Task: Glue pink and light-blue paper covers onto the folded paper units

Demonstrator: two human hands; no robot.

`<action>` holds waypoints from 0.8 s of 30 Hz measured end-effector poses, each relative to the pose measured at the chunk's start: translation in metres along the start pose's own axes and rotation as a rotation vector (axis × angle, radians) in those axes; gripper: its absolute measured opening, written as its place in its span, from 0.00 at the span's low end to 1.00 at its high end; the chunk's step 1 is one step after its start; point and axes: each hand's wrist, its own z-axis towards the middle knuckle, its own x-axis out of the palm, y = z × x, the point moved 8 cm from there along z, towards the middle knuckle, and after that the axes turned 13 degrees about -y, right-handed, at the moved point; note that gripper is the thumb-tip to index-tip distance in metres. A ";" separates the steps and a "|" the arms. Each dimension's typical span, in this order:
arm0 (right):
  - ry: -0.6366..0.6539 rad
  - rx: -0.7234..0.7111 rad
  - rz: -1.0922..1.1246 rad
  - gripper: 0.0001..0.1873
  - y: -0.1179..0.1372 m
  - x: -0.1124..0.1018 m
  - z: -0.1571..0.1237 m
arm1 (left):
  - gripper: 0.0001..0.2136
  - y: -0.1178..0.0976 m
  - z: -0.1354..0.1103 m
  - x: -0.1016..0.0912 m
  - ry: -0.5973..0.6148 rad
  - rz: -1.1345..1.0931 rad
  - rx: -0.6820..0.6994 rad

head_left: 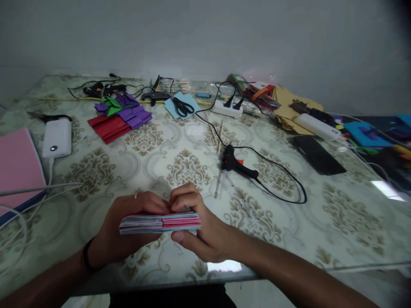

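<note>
Both my hands hold a stack of folded paper strips [160, 223], pink, blue and white, just above the near edge of the table. My left hand [123, 229] grips the stack's left half from behind, fingers curled over its top. My right hand [199, 229] pinches the right half, thumb underneath and fingers pressed on the top edge. A ring shows on my left hand, and a dark band is on my left wrist.
A black glue gun [237, 164] with its looping cord lies ahead to the right. Red and purple folded papers [120, 117], scissors [181, 107], a white power bank [58, 137], a power strip [226, 109], a black phone [316, 155] and a pink sheet [16, 167] lie around.
</note>
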 end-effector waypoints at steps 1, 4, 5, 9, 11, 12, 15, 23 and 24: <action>-0.005 -0.002 -0.002 0.20 -0.001 -0.001 0.000 | 0.07 -0.002 0.000 -0.001 -0.002 -0.008 0.018; -0.046 -0.006 -0.015 0.20 -0.003 -0.007 0.000 | 0.11 -0.007 -0.002 -0.004 -0.008 -0.043 0.090; -0.065 -0.018 -0.030 0.19 -0.002 -0.011 0.000 | 0.12 -0.007 -0.003 -0.006 -0.016 -0.051 0.110; -0.138 -0.099 -0.133 0.14 0.003 -0.024 0.003 | 0.12 -0.002 -0.004 -0.013 -0.073 -0.036 0.113; -0.179 -0.114 -0.168 0.12 0.004 -0.029 0.004 | 0.13 0.000 -0.004 -0.015 -0.106 -0.048 0.113; -0.199 -0.113 -0.178 0.11 0.004 -0.030 0.005 | 0.13 0.001 -0.003 -0.015 -0.122 -0.050 0.111; -0.236 -0.118 -0.189 0.11 0.003 -0.033 0.004 | 0.14 0.001 -0.002 -0.014 -0.155 -0.041 0.151; -0.213 -0.133 -0.194 0.11 0.005 -0.032 0.005 | 0.20 0.007 -0.003 -0.019 -0.293 0.010 0.127; -0.214 -0.142 -0.192 0.11 0.005 -0.032 0.005 | 0.21 0.007 -0.003 -0.019 -0.293 0.020 0.130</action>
